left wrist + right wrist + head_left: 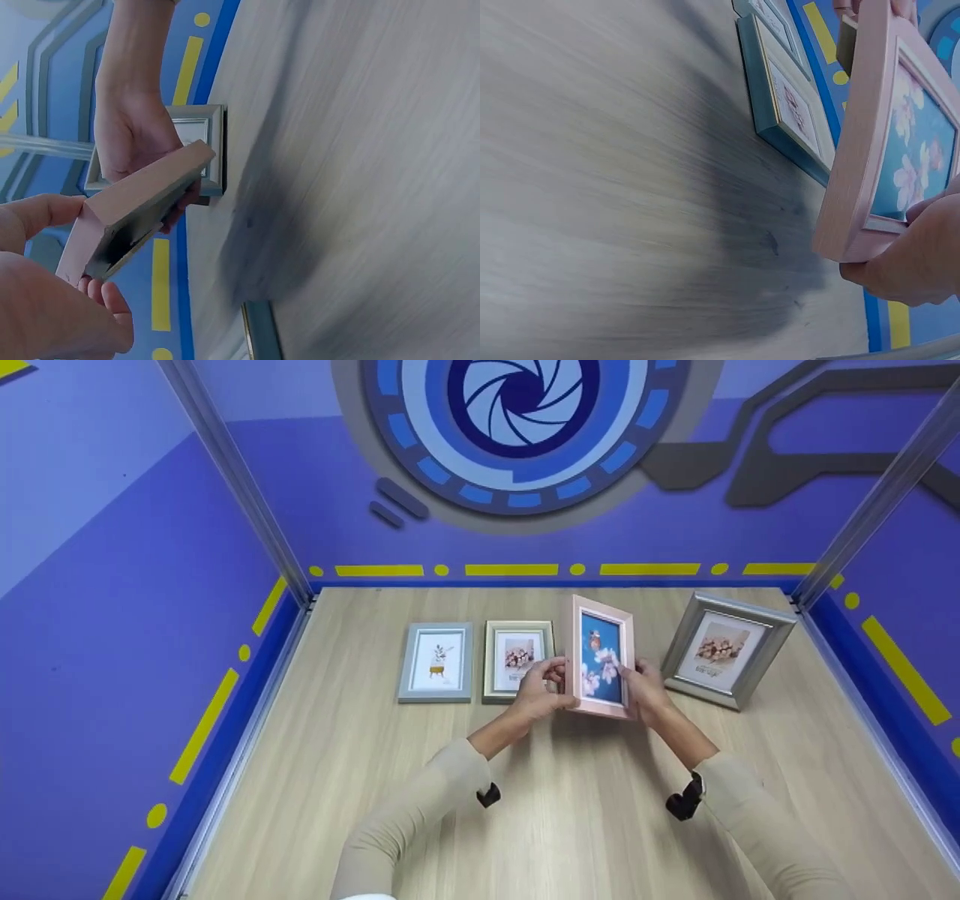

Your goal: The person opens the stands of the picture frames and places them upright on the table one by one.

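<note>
Between both hands a pink picture frame (606,711) with a blue flower picture is held up, clear of the tabletop and tilted. My left hand (538,690) grips its left edge, thumb at the lower corner and fingers behind. On the opposite edge my right hand (646,687) pinches it, thumb on the front and fingers at the back. From the left wrist view, the pink frame (146,184) shows its edge and part of its dark back. In the right wrist view the right hand (919,251) holds a corner of the pink frame (855,150).
A blue-grey picture frame (403,667) and a gold-rimmed one (491,660) lie side by side on the left of the wooden table (337,735). A larger silver frame (754,682) stands tilted at the right. Purple walls (285,510) enclose the back and sides.
</note>
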The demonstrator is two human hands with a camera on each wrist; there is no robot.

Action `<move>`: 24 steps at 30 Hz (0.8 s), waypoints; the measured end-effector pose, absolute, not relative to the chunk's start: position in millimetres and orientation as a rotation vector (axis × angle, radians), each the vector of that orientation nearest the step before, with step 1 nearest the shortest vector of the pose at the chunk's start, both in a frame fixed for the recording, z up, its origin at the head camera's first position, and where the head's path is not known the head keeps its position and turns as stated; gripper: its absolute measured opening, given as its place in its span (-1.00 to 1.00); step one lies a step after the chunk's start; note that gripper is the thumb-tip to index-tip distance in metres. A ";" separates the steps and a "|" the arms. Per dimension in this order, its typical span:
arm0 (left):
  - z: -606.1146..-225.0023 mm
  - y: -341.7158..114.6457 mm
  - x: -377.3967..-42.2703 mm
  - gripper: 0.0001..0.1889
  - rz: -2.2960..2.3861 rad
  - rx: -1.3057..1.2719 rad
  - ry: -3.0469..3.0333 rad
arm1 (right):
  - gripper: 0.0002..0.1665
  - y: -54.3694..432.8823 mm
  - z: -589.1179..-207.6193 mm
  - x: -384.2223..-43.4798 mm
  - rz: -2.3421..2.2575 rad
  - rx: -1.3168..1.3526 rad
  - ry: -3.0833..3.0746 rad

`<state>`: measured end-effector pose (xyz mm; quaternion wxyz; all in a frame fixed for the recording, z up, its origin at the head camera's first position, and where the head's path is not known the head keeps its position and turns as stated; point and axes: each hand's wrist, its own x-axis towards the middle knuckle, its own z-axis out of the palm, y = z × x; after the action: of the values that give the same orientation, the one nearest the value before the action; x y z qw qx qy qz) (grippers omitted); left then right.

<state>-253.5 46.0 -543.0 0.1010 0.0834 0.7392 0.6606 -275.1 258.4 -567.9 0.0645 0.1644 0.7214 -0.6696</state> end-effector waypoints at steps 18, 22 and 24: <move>-535.9 50.9 -240.6 -0.43 2.028 0.497 2.007 | -0.68 257.9 -573.2 -269.6 -2.278 0.444 1.772; -539.2 53.8 -240.4 -0.41 2.029 0.527 1.891 | -0.77 260.7 -575.4 -266.7 -2.252 0.398 1.784; -539.6 54.4 -239.2 -0.41 2.009 0.542 1.867 | -0.80 260.2 -577.7 -265.7 -2.241 0.378 1.778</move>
<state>-239.2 54.4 -539.6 0.1722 0.1911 0.6579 0.7078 -265.7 260.2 -577.7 0.1277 0.1299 0.6111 -0.7703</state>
